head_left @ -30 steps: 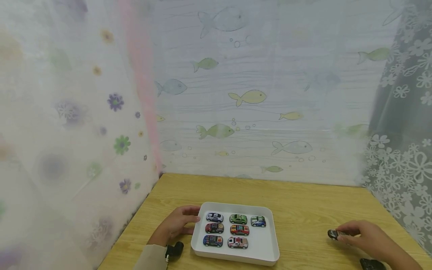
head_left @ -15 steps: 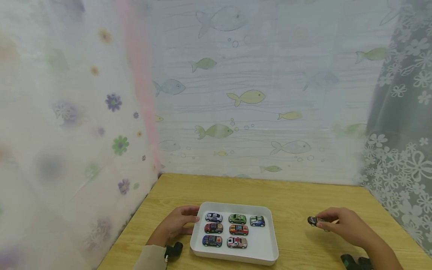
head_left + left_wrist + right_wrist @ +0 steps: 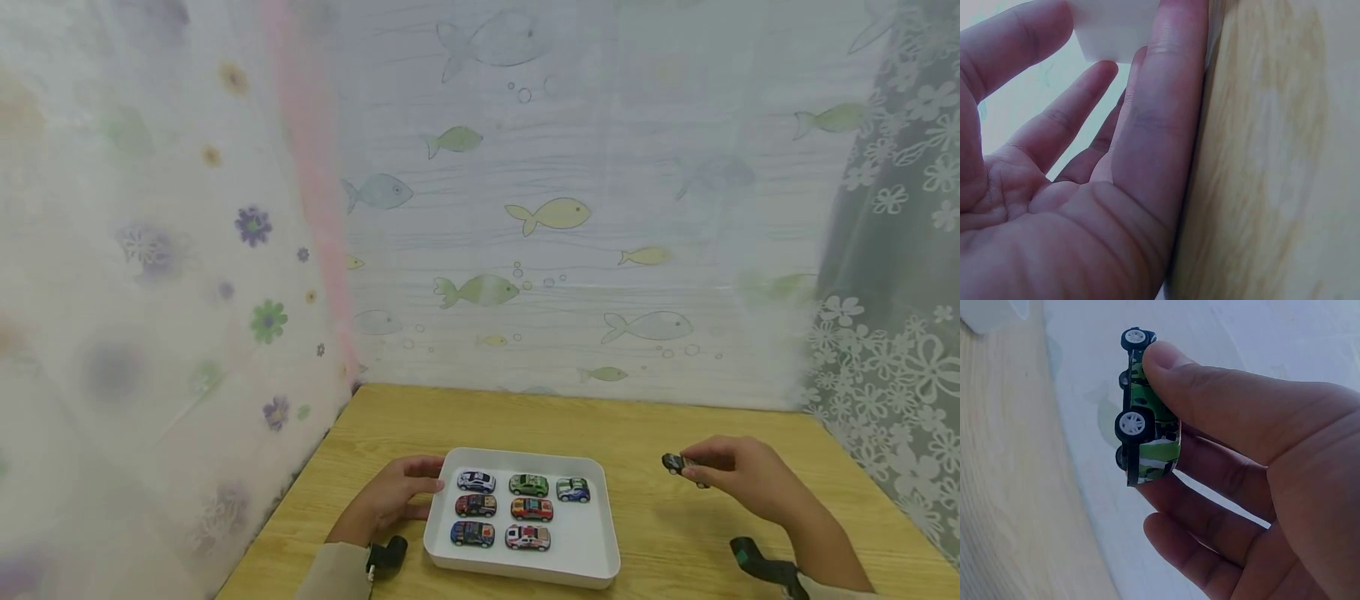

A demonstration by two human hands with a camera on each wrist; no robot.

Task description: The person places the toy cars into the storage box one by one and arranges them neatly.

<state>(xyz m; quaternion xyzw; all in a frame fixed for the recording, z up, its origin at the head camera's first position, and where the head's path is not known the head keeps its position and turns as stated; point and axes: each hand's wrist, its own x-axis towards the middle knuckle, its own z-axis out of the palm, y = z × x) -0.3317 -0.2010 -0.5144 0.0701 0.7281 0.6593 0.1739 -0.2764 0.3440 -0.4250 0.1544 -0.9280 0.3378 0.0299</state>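
My right hand (image 3: 750,479) pinches a small toy car (image 3: 1147,419) between thumb and fingers, raised over the table right of the tray. The car has green-and-black camouflage sides and white-spoked wheels. To its left stands a shallow white tray (image 3: 566,558) with several toy cars in rows, among them a green car (image 3: 528,484), a red-and-yellow car (image 3: 532,509) and a blue-and-white car (image 3: 573,490). At the tray's left wall is my left hand (image 3: 393,492), its fingers fairly straight and touching the side. Up close in the left wrist view, one finger lies along the tabletop.
The wooden table (image 3: 675,433) extends behind and beside the tray. A fish-print curtain (image 3: 570,267) hangs along its back edge, with a floral sheet (image 3: 180,333) at the left. Black wrist devices sit at both wrists, one of them the right device (image 3: 761,562).
The right hand has carried the toy car leftward and upward from the table's right side toward the tray. My left hand and the tray have stayed put.
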